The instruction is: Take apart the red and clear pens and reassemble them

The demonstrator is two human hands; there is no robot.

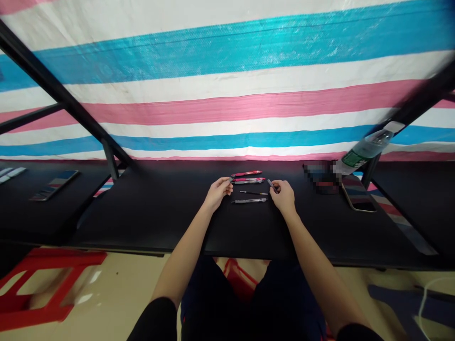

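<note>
Several pens lie side by side on the black table. At the back is a red pen; in front of it lie a pink-red pen and a grey one close together. A thin dark pen refill rests nearer to me, then a clear grey pen. My left hand is closed at the left ends of the pens, fingertips pinching a small greyish piece I cannot make out clearly. In my right hand, just right of the refill, a short dark grey pen barrel is pinched, pointing up-left.
To the right stand a water bottle, leaning in view, a phone and a blurred-out dark item. Black metal posts flank the table before a striped sheet. Another phone lies far left; a red stool is below.
</note>
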